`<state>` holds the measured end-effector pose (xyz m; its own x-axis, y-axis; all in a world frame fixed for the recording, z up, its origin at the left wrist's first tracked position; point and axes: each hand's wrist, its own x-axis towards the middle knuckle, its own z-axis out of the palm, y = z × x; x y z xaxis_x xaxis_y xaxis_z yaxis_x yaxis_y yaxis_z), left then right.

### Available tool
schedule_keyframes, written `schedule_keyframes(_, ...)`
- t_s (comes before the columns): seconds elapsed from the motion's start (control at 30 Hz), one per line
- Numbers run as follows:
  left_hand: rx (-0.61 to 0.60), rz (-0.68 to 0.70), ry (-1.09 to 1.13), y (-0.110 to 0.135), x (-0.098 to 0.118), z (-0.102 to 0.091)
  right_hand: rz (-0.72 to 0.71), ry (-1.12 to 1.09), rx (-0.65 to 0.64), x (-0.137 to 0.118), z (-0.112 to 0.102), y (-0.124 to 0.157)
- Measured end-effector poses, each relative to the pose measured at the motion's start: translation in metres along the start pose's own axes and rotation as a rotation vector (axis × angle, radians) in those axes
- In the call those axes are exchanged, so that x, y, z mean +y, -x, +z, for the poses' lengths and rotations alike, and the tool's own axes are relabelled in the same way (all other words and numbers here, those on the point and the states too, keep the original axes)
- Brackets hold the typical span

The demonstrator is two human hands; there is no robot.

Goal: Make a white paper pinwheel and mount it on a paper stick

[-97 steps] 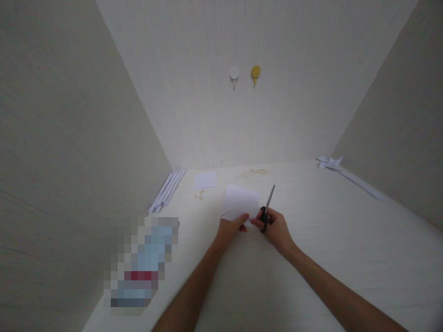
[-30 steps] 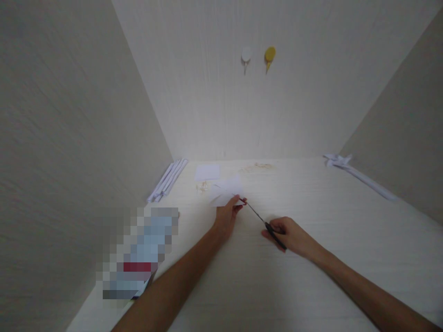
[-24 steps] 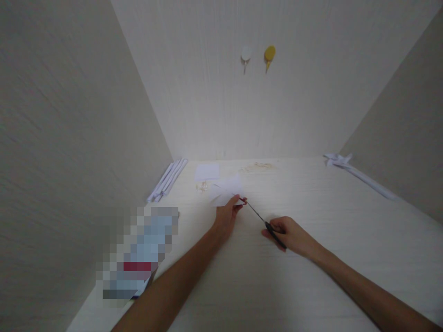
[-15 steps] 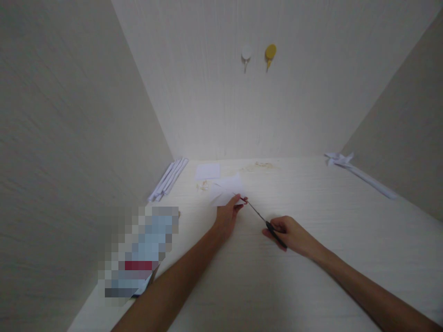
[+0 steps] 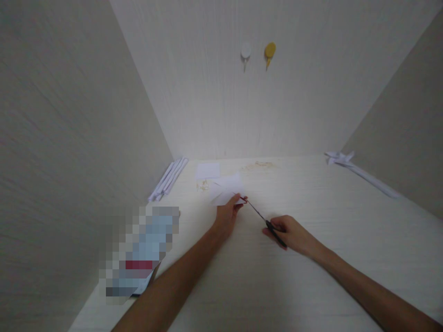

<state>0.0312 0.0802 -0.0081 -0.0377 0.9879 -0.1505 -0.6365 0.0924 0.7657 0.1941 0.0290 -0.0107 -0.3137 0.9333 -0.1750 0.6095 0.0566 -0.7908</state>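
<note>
My left hand [image 5: 225, 219] is closed, its thumb and fingers pinching the near right corner of a white sheet of paper [image 5: 226, 185]. Slits or creases show across the sheet. A small dark red piece [image 5: 244, 200] sticks out at the left fingertips; whether it belongs to the paper I cannot tell. My right hand [image 5: 292, 234] grips the black handles of a pair of scissors [image 5: 256, 211]. Their thin blades point up and left and reach the red piece. The blades look nearly closed, though the tip is too small to make out clearly.
A smaller white paper [image 5: 208, 170] and pale scraps [image 5: 202, 185] lie behind the left hand. White paper rolls [image 5: 169, 179] lie along the left wall, another roll [image 5: 372, 180] by the right. A blurred-out item [image 5: 145, 249] is beside my left forearm. Two hooks [image 5: 270, 50] hang on the wall.
</note>
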Motion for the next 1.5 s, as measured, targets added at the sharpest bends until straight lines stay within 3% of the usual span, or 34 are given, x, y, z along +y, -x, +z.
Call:
schedule_keyframes(0.8, 0.021, -0.018, 0.029, -0.001, 0.001, -0.001, -0.031, 0.016, 0.019, 0.003, 0.0, 0.0)
schedule_keyframes(1.0, 0.078, -0.029, 0.039, -0.004, 0.001, -0.002, -0.043, -0.138, 0.041, 0.004, 0.002, -0.004)
schedule_keyframes(1.1, 0.036, 0.003, -0.092, 0.0, 0.0, -0.001, -0.088, -0.275, 0.207, 0.001, 0.002, -0.006)
schedule_keyframes(1.23, -0.108, 0.108, -0.488, 0.009, -0.002, 0.001, -0.051, -0.598, 0.368, -0.002, 0.003, -0.008)
schedule_keyframes(1.37, -0.262, 0.208, -0.734, 0.016, -0.008, -0.001, -0.054, -0.722, 0.417, 0.001, 0.005, -0.01)
schedule_keyframes(1.5, -0.388, 0.138, -0.793, 0.018, -0.014, -0.006, -0.06, -0.776, 0.451, 0.005, 0.007, -0.011)
